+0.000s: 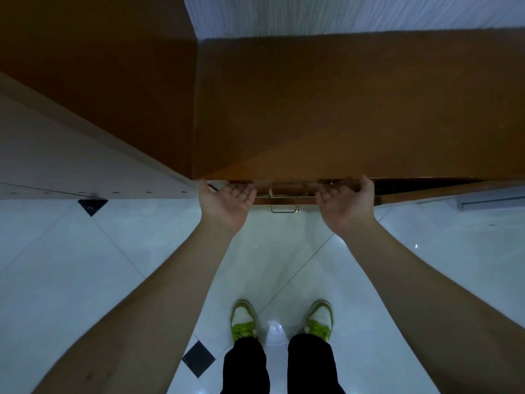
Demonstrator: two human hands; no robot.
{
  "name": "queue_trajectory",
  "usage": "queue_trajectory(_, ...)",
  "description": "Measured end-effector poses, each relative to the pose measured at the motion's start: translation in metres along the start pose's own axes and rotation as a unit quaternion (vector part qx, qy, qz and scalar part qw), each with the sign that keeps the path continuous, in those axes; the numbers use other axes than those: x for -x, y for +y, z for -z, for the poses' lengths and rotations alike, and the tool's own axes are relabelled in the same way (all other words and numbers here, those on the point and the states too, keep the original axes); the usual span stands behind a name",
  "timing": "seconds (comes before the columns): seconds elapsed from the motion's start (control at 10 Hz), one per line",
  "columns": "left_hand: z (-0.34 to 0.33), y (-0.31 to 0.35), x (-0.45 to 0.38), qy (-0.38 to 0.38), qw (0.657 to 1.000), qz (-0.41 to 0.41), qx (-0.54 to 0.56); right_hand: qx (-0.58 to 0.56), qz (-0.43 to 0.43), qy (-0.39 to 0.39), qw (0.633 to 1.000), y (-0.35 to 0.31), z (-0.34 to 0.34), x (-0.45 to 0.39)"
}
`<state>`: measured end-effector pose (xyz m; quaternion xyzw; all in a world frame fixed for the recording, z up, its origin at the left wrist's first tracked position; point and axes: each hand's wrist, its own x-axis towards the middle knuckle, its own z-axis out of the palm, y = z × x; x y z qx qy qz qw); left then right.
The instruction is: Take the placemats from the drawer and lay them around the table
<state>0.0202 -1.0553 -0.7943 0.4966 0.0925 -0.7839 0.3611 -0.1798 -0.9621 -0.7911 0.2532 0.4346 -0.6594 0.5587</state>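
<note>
I look straight down at a brown wooden cabinet (341, 109). Just under its front edge a drawer (284, 199) stands out a little, with a brass handle (283, 209) below it. My left hand (227, 200) and my right hand (345, 203) are palm up at the drawer's left and right ends. Their fingers curl into the gap at the drawer front, and the fingertips are hidden under the cabinet top. No placemats are in sight.
A pale wooden panel (71, 166) adjoins the cabinet on the left. The floor (426, 251) is glossy white tile with small black diamonds. My green shoes (244, 322) stand about a step back from the cabinet.
</note>
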Motion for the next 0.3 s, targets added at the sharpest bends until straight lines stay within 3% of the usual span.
queue_trajectory(0.2, 0.014, -0.007, 0.008, -0.001, 0.998, 0.001, -0.058, 0.051, -0.003, 0.011, 0.999, -0.008, 0.001, 0.000)
queue_trajectory(0.3, 0.017, -0.015, 0.023, -0.002, 0.993, 0.003, -0.118, 0.230, -0.030, 0.056, 0.971, -0.006, 0.012, 0.011)
